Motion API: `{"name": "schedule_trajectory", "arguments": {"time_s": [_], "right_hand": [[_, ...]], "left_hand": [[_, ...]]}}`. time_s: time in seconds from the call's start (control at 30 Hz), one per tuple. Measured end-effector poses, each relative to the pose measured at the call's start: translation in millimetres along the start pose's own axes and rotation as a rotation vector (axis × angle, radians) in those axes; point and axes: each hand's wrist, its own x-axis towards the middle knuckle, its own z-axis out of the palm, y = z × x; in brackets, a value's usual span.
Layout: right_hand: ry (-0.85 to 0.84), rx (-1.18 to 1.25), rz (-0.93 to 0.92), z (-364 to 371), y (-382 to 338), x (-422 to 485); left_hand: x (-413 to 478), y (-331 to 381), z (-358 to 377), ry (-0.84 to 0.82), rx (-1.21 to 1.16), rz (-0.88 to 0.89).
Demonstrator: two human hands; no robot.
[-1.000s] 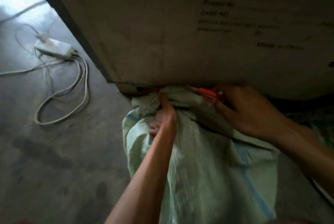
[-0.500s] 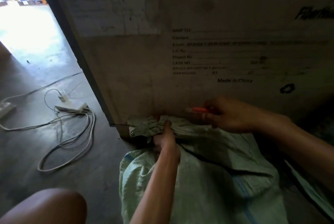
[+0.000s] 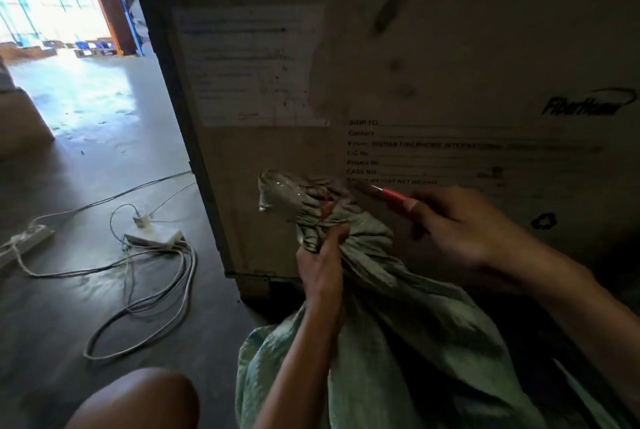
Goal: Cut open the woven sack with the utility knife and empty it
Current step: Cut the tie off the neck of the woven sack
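Note:
A pale green woven sack (image 3: 408, 335) stands between my arms in front of a big crate. Its neck is bunched and tied with a reddish string, and the gathered top flares out above the tie. My left hand (image 3: 322, 262) grips the sack's neck just below the tie. My right hand (image 3: 460, 231) holds an orange utility knife (image 3: 388, 194) with its tip pointing left, close to the tied top of the sack. Whether the blade touches the sack cannot be told.
A large plywood shipping crate (image 3: 433, 75) with printed labels rises right behind the sack. On the concrete floor to the left lie a white adapter (image 3: 154, 236), a power strip (image 3: 24, 241) and looped cables (image 3: 145, 317). My bare knee (image 3: 135, 401) is at the bottom left.
The view has tilted up and the sack's neck has been lifted higher against the crate. My right hand with the knife has stayed level with the tied top.

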Motion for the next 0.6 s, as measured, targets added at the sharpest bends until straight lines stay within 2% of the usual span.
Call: {"name": "schedule_trajectory", "arguments": {"time_s": [0.1,0.2,0.33,0.47,0.53,0.6], "right_hand": [[0.143,0.06,-0.043,-22,-21,-6],[0.313,0.157,-0.144,-45,-45,-14],[0.416,0.291,-0.24,-72,-73,-18],[0.521,0.353,-0.348,-98,-95,-16],[0.591,0.411,-0.397,-107,-102,-17],[0.611,0.445,-0.417,-111,-105,-19]], "left_hand": [[1,43,1,-0.081,-0.095,0.036],[0,91,2,-0.188,-0.141,0.152],[-11,158,8,-0.389,-0.075,0.373],[-28,203,28,-0.47,-0.001,0.548],[-31,204,34,-0.484,-0.021,0.52],[-30,196,34,-0.452,-0.054,0.416]]}}
